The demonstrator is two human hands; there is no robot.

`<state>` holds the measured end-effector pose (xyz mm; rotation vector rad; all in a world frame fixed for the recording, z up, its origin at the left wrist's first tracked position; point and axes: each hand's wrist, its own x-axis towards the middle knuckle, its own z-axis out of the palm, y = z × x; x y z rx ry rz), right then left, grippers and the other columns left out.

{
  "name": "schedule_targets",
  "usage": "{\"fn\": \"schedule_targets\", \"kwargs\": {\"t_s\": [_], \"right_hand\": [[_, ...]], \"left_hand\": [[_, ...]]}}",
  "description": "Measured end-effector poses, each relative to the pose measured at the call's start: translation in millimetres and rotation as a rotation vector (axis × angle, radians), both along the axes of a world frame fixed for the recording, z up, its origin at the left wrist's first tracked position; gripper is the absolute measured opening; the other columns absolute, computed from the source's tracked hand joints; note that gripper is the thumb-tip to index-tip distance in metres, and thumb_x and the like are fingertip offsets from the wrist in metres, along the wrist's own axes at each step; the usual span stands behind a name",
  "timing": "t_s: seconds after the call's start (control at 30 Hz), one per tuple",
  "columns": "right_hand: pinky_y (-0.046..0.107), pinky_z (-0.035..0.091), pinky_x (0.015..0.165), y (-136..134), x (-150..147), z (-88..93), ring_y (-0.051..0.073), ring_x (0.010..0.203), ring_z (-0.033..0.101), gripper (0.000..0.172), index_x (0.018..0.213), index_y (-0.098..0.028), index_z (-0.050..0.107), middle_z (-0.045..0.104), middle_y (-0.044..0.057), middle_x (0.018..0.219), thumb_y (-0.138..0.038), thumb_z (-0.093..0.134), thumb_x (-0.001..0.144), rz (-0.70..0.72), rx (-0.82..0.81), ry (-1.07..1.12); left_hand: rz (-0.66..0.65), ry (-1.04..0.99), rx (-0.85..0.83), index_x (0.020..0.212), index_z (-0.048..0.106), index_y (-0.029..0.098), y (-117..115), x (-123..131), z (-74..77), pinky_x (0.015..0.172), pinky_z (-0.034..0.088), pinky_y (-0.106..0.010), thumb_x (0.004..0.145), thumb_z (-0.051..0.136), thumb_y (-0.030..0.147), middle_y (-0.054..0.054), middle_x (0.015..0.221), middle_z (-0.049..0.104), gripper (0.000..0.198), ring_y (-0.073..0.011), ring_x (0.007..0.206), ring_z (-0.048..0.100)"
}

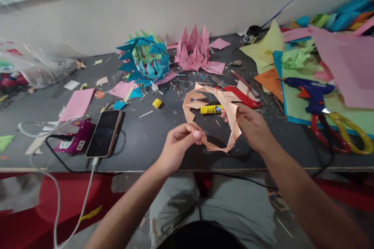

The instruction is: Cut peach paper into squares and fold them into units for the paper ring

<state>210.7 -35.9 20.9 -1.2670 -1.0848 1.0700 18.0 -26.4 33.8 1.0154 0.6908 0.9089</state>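
Peach folded-paper ring [217, 120] pinched between left hand [178, 146] and right hand [253, 126], above a yellow glue stick [210, 109].

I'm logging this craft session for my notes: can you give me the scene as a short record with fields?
left hand: the left hand pinches the near edge of the peach paper ring
right hand: the right hand has its grip on the ring's right side
behind ring: yellow glue stick
left side: phone on a cable
right side: blue glue gun, scissors
far edge: blue-green paper flower, pink paper flower
surface: dark table, strewn with scraps
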Motion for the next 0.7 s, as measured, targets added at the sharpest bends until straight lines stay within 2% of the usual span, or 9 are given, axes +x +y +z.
{"fn": "schedule_targets", "kwargs": {"t_s": [0.13,0.23,0.4,0.57,0.7], "right_hand": [[0.023,0.041,0.055,24.3,3.4,21.3,0.011,0.057,0.048,0.023,0.062,-0.020,0.061,0.053,-0.002,0.061,-0.043,0.064,0.065,0.250,-0.008,-0.054],[0.023,0.042,0.057,42.8,1.4,21.2,0.011,0.059,0.050,0.018,0.062,-0.020,0.063,0.056,-0.001,0.063,-0.037,0.063,0.067,0.352,-0.024,-0.066],[0.024,0.044,0.054,51.2,-7.6,6.6,0.013,0.057,0.052,0.015,0.064,-0.020,0.062,0.056,-0.001,0.062,-0.035,0.062,0.065,0.259,-0.058,0.009],[0.026,0.048,0.057,44.6,-14.6,3.1,0.015,0.060,0.057,0.015,0.069,-0.021,0.065,0.061,0.000,0.064,-0.035,0.062,0.068,0.289,-0.073,0.022],[0.025,0.048,0.055,40.7,-16.8,-4.8,0.012,0.055,0.055,0.010,0.071,-0.020,0.065,0.061,0.000,0.063,-0.030,0.062,0.071,0.194,-0.042,-0.014]], "left_hand": [[-0.038,0.098,0.042,0.065,0.064,0.014,33.4,-2.5,2.3,0.061,0.039,-0.022,0.072,0.068,0.031,0.000,0.065,0.057,0.019,-0.0087,0.059,0.050],[-0.031,0.133,0.027,0.066,0.066,0.014,50.0,1.7,-2.3,0.058,0.039,-0.022,0.069,0.070,0.033,-0.001,0.067,0.060,0.020,-0.0080,0.057,0.050],[-0.034,0.172,-0.038,0.071,0.069,0.015,58.6,5.0,-8.7,0.048,0.033,-0.020,0.071,0.067,0.039,-0.001,0.064,0.061,0.024,-0.0068,0.051,0.046],[-0.084,0.182,-0.074,0.076,0.071,0.016,58.9,2.5,-4.7,0.045,0.032,-0.019,0.074,0.063,0.040,-0.001,0.060,0.059,0.026,-0.0067,0.050,0.044],[-0.082,0.173,-0.065,0.077,0.071,0.016,61.0,0.0,-1.4,0.047,0.033,-0.020,0.075,0.063,0.038,-0.002,0.059,0.058,0.024,-0.0083,0.053,0.047]]}}
